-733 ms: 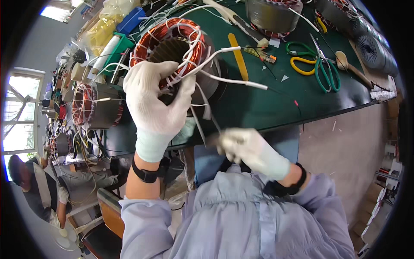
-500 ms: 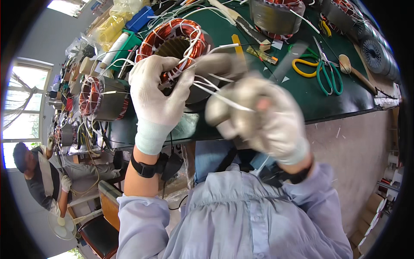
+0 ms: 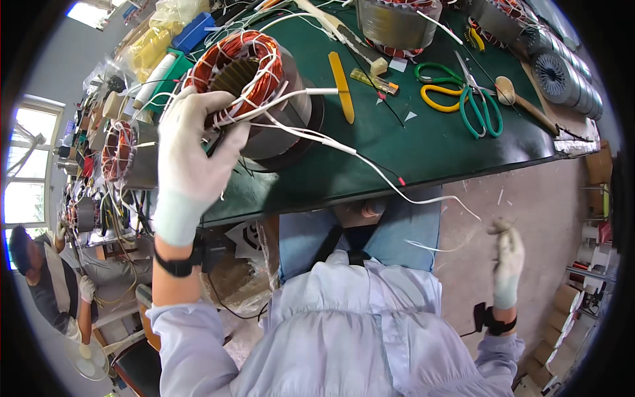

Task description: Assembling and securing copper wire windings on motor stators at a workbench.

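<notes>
Left hand (image 3: 193, 145) gripping copper-wound stator (image 3: 291, 76), right hand (image 3: 508, 257) pinching white cord (image 3: 417, 201), black-printed white sheet (image 3: 247, 241) below

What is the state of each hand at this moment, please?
Left hand: closed, holding the copper-wound stator by its winding.
Right hand: fingers closed, apparently on the thin white cord; blur hides the exact grip.

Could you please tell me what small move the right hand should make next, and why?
Probably ease the white-gloved right hand slightly farther out to take up slack: the thin white cord that seems to lead to it hangs in a loose curve, while the white-gloved left hand has its grip on the round copper-wire coil.
</notes>
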Motion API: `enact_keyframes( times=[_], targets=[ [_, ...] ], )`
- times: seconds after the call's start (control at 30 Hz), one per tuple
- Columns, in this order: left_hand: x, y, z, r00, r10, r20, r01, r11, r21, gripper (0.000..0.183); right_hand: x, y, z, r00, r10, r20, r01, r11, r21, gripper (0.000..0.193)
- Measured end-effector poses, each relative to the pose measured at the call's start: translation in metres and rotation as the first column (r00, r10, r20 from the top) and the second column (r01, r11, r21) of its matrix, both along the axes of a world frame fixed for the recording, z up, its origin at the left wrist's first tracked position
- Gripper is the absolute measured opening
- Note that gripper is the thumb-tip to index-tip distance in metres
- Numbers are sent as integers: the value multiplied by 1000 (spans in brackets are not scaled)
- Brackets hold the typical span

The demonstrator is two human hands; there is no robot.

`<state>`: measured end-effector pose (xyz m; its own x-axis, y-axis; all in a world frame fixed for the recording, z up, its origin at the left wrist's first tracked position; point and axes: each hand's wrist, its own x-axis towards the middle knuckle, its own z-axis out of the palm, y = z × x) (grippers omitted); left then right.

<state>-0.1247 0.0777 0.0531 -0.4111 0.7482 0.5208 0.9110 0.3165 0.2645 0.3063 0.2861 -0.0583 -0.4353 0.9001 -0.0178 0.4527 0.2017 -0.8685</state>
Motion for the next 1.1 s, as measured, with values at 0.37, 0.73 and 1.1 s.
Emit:
enact_keyframes(
  times=[0.37,0.73,1.1],
  targets=[
    [105,-27,-27,815,-359,455,232,922,312,32,1,131,11,997,-73,6,61,863,501,38],
    [111,40,-51,127,-547,827,-195,804,562,55,-95,40,29,906,191,-378,-198,980,20,46],
    [110,38,-54,-318,-676,665,-451,724,521,42,-111,44,43,854,340,-394,-396,916,-67,29]
  ],
)
